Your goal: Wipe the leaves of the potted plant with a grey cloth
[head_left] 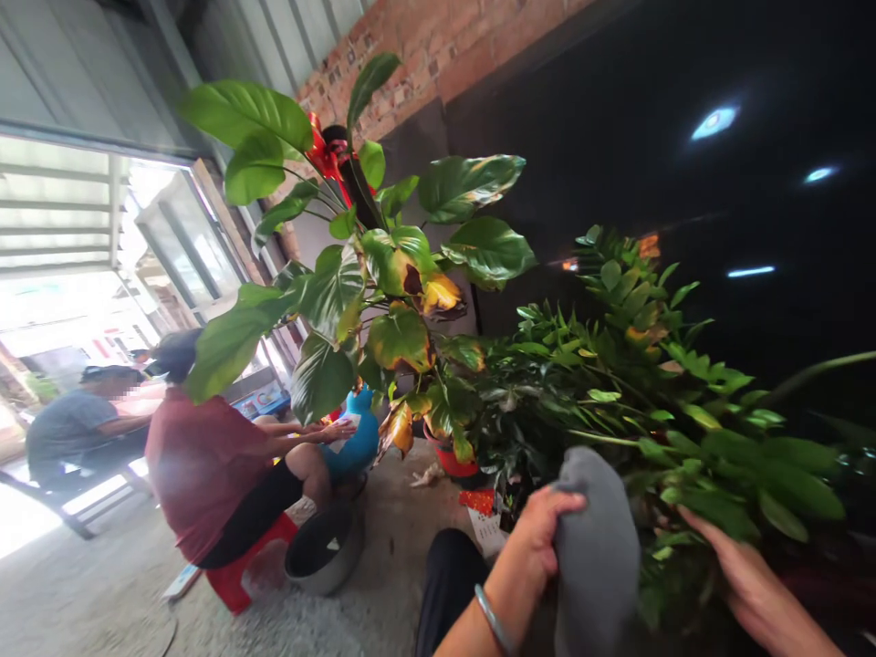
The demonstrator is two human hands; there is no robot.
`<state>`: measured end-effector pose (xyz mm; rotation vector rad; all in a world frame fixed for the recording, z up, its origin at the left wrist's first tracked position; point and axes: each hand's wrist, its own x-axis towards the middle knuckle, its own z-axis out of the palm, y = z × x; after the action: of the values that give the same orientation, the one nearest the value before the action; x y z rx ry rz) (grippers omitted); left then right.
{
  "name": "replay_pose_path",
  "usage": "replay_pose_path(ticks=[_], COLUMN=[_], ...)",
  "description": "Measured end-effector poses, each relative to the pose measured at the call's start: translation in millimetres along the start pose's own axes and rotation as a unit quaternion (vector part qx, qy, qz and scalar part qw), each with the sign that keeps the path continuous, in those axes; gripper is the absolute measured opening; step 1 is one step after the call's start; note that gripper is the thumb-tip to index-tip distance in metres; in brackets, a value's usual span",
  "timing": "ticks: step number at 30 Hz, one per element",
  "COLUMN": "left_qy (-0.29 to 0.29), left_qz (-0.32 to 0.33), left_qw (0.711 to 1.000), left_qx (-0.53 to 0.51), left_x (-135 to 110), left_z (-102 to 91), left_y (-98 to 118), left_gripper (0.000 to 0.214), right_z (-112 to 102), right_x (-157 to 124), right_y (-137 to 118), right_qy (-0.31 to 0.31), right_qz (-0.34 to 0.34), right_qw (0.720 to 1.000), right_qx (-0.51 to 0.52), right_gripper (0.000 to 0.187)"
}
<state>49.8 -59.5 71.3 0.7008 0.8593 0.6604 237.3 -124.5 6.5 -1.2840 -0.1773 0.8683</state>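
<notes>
My left hand (544,529), with a bangle on the wrist, is closed on the edge of a grey cloth (595,547). The cloth stands up with a rounded top, and its lower end runs out of view. To the right, my right hand (732,566) reaches into a leafy green plant (712,447). One of its fingers is stretched out at the leaves; the others are partly hidden. Nothing shows in that hand. Close behind the cloth, leafy stems lean over from the dark wall side.
A tall plant (401,338) with yellowing leaves stands ahead in a red pot (455,456). At left a person (212,465) sits on a red stool (250,566) beside a dark basin (325,547), hands on a blue object (359,438). Another person (82,429) sits further back.
</notes>
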Motion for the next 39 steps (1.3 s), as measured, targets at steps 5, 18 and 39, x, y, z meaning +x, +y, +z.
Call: replay_pose_path(ticks=[5,18,39], left_qy=[-0.132,0.044,-0.073], left_qz=[-0.027,-0.039,0.002], left_qw=[0.988,0.998,0.994], left_qx=[0.070,-0.032,0.082], left_x=[-24,-13,-25], left_z=[-0.3,0.6,-2.0], left_y=[-12,-5,-26], left_gripper=[0.024,0.025,0.022], right_z=[9,12,10], right_x=[-21,-23,-19], right_y=[-20,-19,-13], right_qy=[0.018,-0.021,0.010], right_qz=[0.056,0.095,0.014], right_qw=[0.998,0.994,1.000], right_qx=[0.010,0.048,-0.022], right_gripper=[0.029,0.037,0.038])
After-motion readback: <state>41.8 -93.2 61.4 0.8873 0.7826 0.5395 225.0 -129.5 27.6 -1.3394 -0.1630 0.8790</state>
